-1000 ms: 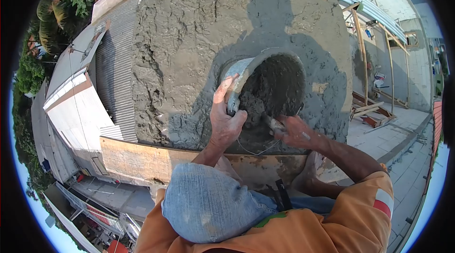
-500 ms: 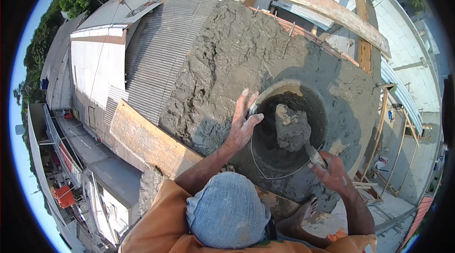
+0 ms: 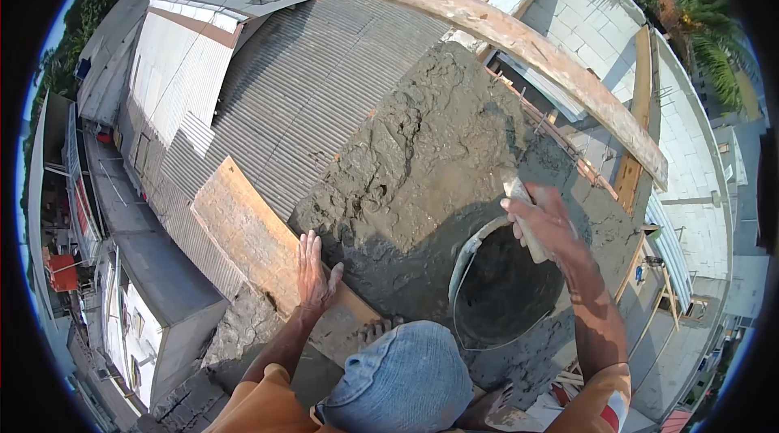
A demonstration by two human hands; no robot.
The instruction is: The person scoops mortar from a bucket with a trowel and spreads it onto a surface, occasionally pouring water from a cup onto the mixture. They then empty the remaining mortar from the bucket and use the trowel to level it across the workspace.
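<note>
My left hand (image 3: pixel 316 272) rests with fingers spread on the edge of a wooden board (image 3: pixel 256 230). My right hand (image 3: pixel 548 220) is wrapped round a pale, cement-coated trowel (image 3: pixel 531 234), seen nearly edge-on above the far rim of a dark bucket (image 3: pixel 507 291). The bucket, with a wire handle (image 3: pixel 487 346) hanging at its near side, sits in wet grey mortar (image 3: pixel 422 157). Its inside is shaded. The mortar is rough and lumpy at the far left and smoother around the bucket.
Corrugated roofing (image 3: pixel 324 68) spreads to the left. A curved plank (image 3: pixel 519 43) crosses at the far side, with bars along the slab's edge near it. Block walls (image 3: pixel 690 141) and a drop lie to the right. A blue cloth-covered head (image 3: pixel 402 376) fills the lower middle.
My left hand has let go of the bucket rim and moved left onto the board. My right hand has lifted the trowel out of the bucket to its far side; the lump on it no longer shows.
</note>
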